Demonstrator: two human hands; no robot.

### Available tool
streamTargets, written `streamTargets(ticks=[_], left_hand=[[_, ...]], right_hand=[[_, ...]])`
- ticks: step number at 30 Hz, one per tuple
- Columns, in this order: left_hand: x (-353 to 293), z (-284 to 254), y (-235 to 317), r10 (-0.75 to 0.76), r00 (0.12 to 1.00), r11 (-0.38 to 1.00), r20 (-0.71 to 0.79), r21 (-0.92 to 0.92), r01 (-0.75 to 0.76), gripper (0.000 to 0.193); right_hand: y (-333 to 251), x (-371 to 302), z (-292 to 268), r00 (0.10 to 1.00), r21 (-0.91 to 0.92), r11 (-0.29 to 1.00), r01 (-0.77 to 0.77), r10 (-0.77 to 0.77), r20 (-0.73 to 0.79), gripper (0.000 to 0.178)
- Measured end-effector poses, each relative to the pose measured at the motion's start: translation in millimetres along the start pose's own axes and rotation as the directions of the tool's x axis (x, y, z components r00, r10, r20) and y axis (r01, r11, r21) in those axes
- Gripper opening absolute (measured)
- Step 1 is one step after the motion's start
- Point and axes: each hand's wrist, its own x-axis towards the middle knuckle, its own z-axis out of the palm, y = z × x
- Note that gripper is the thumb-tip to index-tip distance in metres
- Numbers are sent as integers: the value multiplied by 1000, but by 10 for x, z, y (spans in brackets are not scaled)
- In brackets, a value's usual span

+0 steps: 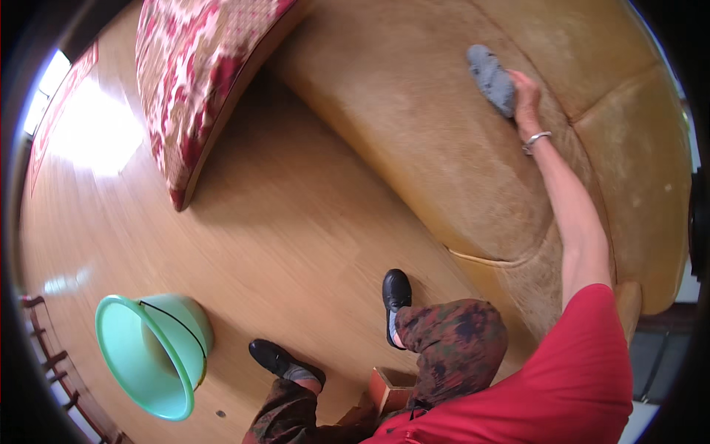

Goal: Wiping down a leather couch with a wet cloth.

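Note:
Stretched far forward, my right hand [527, 100] is closed on a bunched grey cloth [491, 80], which it presses on the seat of a tan sofa [414, 111]. The fingers are partly hidden behind the cloth. A silvery bracelet [536, 142] circles that wrist. Pale, worn-looking patches mark the seat's surface, and its upright backrest [629, 140] rises just right of my hand. My left hand is out of view.
A mint-green bucket [144, 355] with a dark handle stands on the wooden floor [296, 237] at lower left. A table covered in red-and-beige patterned cloth [207, 66] juts in at upper left. A small wooden stool [388, 388] is under me, between my legs.

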Motion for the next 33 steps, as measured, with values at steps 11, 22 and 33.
streamTargets(ticks=[11,22,33], left_hand=[[28,1269,-18,-178,950,977,256,-67,201,40],[130,1833,915,-85,603,-237,793,572,-785,42],[610,1545,2164,52,680,-408,731,637,-654,40]], right_hand=[[121,-137,-53,991,-66,994,89,-82,101,51],[673,2,-210,972,-89,995,45,-23,233,38],[165,-116,-60,962,87,968,-234,218,166,33]])
